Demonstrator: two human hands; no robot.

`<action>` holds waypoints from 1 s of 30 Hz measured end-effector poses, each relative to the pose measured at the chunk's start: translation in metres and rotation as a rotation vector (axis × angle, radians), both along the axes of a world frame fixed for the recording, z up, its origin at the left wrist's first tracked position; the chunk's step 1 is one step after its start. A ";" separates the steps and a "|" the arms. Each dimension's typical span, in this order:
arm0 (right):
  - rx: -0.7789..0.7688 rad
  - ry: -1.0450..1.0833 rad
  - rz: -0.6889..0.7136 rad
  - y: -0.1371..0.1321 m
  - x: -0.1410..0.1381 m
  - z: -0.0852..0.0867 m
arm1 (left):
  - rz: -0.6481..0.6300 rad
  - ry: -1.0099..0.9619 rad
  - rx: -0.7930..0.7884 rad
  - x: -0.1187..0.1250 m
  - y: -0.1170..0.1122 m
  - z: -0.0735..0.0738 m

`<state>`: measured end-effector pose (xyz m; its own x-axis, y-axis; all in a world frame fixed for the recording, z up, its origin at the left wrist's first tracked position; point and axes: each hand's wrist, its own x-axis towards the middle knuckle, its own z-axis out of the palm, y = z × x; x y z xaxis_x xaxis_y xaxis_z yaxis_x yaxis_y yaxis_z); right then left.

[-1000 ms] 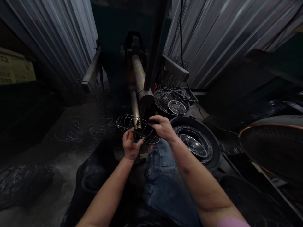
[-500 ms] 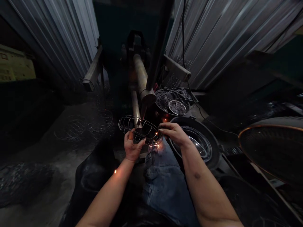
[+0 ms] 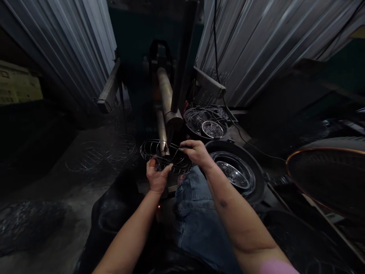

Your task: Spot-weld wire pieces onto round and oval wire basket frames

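A round wire basket (image 3: 148, 149) is held at the tips of a spot welder's two electrodes (image 3: 164, 146). My left hand (image 3: 157, 177) supports its near lower side, thumb and fingers closed on the wires, an orange wrap on one finger. With a pinch, my right hand (image 3: 195, 152) grips something thin at the basket's right rim, perhaps a wire; the fingertips hide most of it. The thick brass-coloured welder arm (image 3: 165, 89) reaches toward me above a thinner lower arm (image 3: 161, 125).
A black basin (image 3: 251, 160) at right holds wire rings and a shiny metal bowl (image 3: 232, 175). Behind it, a pan (image 3: 189, 127) carries wire pieces and a small dish (image 3: 212, 129). Wire frames (image 3: 91, 156) lie left on the floor. A fan-like round cage (image 3: 325, 182) stands far right.
The bright sparks around the basket have died away, leaving one small glowing speck lower down. My right hand has shifted left and slightly up along the rim, closer to the electrodes.
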<state>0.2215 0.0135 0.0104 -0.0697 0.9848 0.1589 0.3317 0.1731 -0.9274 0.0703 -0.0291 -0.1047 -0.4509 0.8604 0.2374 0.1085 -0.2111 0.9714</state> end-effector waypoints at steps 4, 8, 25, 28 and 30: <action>-0.157 0.101 0.057 -0.009 0.014 0.003 | 0.014 -0.038 -0.031 0.003 -0.002 0.001; -0.270 0.144 0.094 -0.016 0.027 0.003 | -0.002 -0.174 -0.058 0.007 -0.005 0.005; -0.177 0.113 0.065 -0.017 0.032 -0.006 | -0.029 -0.339 -0.137 0.005 0.003 0.006; -0.229 0.145 0.066 -0.021 0.041 -0.010 | -0.023 -0.468 -0.179 0.004 0.001 0.007; -0.194 0.142 0.057 -0.020 0.037 -0.009 | -0.022 -0.575 -0.185 0.005 0.000 0.007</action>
